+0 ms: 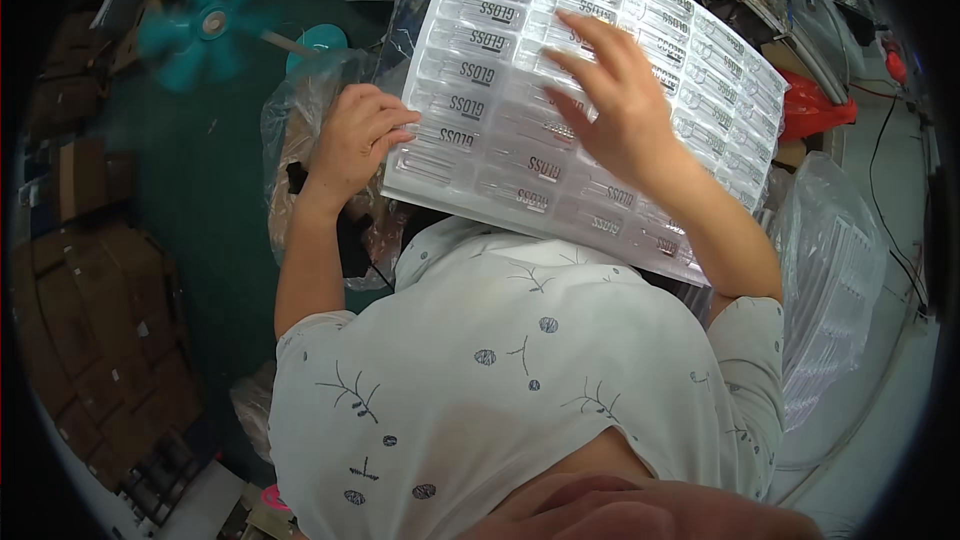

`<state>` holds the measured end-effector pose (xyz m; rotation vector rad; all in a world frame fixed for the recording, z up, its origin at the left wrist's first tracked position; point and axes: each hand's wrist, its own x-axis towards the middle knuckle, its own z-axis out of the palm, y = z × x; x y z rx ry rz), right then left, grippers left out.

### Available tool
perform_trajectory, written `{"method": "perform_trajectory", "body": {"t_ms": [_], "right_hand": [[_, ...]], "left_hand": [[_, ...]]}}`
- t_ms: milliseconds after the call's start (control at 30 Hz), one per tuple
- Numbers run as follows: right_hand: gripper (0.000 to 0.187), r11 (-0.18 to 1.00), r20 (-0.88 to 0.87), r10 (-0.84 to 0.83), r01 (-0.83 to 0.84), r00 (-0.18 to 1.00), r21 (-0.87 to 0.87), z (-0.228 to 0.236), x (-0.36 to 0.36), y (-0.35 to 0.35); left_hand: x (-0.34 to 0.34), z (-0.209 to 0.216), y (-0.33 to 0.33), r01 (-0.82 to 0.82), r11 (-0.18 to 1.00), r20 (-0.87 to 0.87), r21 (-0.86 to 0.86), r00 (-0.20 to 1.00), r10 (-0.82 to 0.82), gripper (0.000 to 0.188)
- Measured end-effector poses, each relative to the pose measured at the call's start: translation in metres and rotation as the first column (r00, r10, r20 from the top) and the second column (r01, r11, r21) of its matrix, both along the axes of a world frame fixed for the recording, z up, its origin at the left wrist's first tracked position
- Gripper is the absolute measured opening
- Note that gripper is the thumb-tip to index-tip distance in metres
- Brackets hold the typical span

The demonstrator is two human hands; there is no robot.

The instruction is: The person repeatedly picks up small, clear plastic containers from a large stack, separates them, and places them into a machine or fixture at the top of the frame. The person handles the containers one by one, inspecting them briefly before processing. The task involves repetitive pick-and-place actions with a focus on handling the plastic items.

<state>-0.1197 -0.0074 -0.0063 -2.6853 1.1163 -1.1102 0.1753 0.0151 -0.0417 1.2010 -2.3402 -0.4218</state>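
Observation:
A wide white tray (425,185) lies tilted in front of my body, filled with rows of clear plastic tubes (487,38) that carry dark lettering. At the tray's left edge is my left hand (362,143), its fingers curled and closed on that edge. My right hand (630,105) is over the middle of the tray with its fingers spread, and I make out nothing held in it. Whether its fingertips touch the tubes below cannot be told. The right hand and forearm hide some of the tubes.
Metal machinery (800,0) stands beyond the tray at the far right, near a red plastic bag (815,108). Bagged clear trays (825,270) stand at my right. On the left are a teal fan (212,24), a clear plastic bag (285,120) and stacked cardboard boxes (110,310).

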Motion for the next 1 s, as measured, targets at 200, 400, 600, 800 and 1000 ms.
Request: {"method": "perform_trajectory", "body": {"t_ms": [200,400,600,800,1000], "right_hand": [[0.023,0.952,-0.069,0.259,-0.243,0.963,0.186,-0.024,0.06,0.044],[0.022,0.972,-0.319,0.227,-0.194,0.92,0.134,-0.047,0.084,0.049],[0.023,0.958,0.156,0.172,-0.202,0.973,0.203,-0.032,0.074,0.048],[0.042,0.9,0.405,0.104,-0.259,0.908,0.35,-0.02,0.033,0.045],[0.055,0.861,0.483,-0.014,-0.235,0.876,0.451,-0.024,-0.007,0.055]], "left_hand": [[0.006,-0.01,-0.001,-0.04,0.989,-0.155,0.14,0.986,0.062,0.023],[0.025,-0.012,0.003,-0.253,0.957,-0.289,0.143,0.914,0.285,0.019],[0.018,-0.006,0.009,0.224,0.898,-0.773,0.379,0.61,0.175,0.035],[-0.029,0.001,0.003,0.47,0.725,-0.804,0.504,0.561,0.196,0.042],[-0.064,0.009,-0.014,0.507,0.672,-0.782,0.539,0.598,0.176,0.035]]}}
